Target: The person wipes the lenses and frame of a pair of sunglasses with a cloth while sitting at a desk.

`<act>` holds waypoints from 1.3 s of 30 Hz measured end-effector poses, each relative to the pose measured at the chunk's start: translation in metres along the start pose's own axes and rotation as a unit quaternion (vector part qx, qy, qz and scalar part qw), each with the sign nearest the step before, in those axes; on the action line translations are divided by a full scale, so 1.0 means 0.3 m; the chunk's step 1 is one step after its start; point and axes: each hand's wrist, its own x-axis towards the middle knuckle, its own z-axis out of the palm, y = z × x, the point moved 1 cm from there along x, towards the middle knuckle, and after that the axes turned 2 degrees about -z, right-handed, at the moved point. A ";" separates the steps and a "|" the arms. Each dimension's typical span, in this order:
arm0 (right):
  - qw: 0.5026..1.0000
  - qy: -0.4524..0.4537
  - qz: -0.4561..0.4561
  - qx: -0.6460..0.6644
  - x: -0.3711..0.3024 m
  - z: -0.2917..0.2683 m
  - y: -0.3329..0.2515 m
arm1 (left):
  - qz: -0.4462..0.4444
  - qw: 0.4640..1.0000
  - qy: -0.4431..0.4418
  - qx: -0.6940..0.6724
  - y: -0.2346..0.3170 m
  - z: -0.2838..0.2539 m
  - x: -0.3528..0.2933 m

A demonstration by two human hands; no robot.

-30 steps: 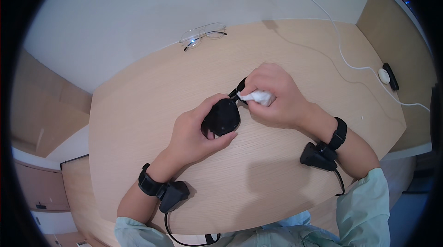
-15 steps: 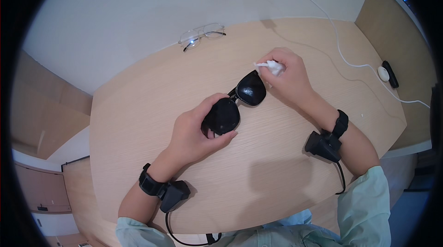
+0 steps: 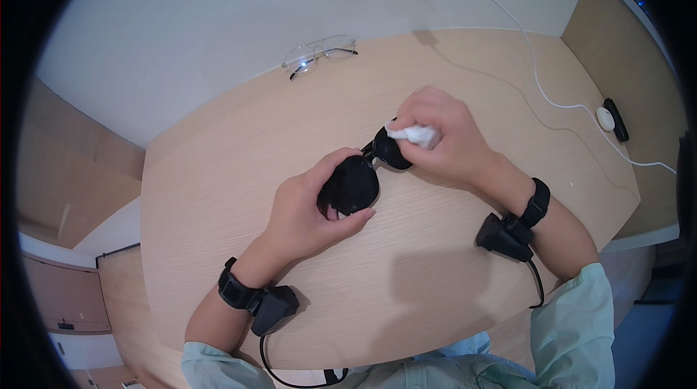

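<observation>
Black sunglasses (image 3: 351,184) are held just above the table, their two dark lenses facing up. My left hand (image 3: 308,204) grips them round the left lens, fingers and thumb at its rim. Pinched in my right hand (image 3: 449,131) is a crumpled white tissue (image 3: 417,135), which lies against the upper part of the right lens. That hand and the tissue hide part of the right lens. Each wrist carries a black strap with a small black device.
Thin-framed clear eyeglasses (image 3: 319,55) lie at the table's back edge by the wall. A white cable (image 3: 534,62) runs from a wall plug down the right side, past a small white round object (image 3: 604,119) and a black bar-shaped one (image 3: 616,120). The wooden table (image 3: 218,149) has a curved edge.
My right hand has moved down and slightly left, bringing the tissue from beyond the right lens onto it. My left hand and the sunglasses have stayed nearly still.
</observation>
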 end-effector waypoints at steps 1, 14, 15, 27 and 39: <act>0.999 -0.024 -0.027 0.014 0.000 0.000 -0.005 | 0.001 1.000 0.002 0.005 0.000 -0.001 0.000; 0.997 -0.004 0.042 -0.065 -0.006 -0.052 0.062 | -0.002 1.000 0.004 -0.011 0.007 0.004 0.002; 0.997 -0.004 0.040 -0.065 -0.006 -0.057 0.058 | -0.007 1.000 0.000 -0.012 0.006 0.002 0.000; 0.998 -0.036 -0.041 0.009 -0.006 -0.049 0.036 | -0.008 1.000 -0.006 -0.003 -0.012 0.000 -0.001; 0.989 -0.112 -0.095 0.023 -0.009 -0.017 -0.040 | 0.014 1.000 0.017 -0.017 -0.020 0.013 0.005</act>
